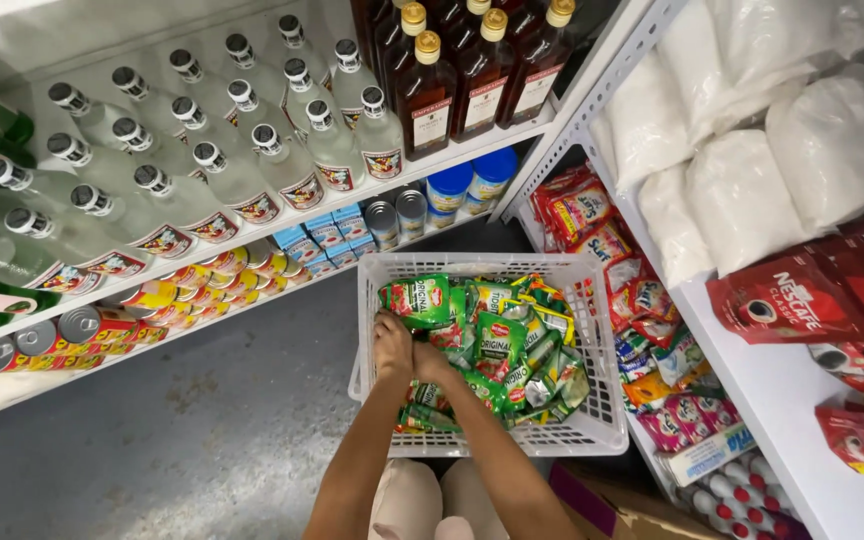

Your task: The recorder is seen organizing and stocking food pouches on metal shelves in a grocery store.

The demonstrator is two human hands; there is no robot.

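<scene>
A white plastic basket (592,435) sits on the floor in front of me, filled with several green sachet packs (500,340). Both my hands reach into its left side. My left hand (392,345) lies on the packs near the basket's left wall, fingers curled among them. My right hand (432,365) is right beside it, its fingers buried in the green packs, so its grip is hidden.
A white shelf on the left holds clear bottles (202,160), brown bottles (452,80), and cans (142,305) below. The right shelf (772,400) carries white sacks (752,190), red pouches (802,300) and sachets. A cardboard box (612,505) stands below the basket. Grey floor (182,430) lies left.
</scene>
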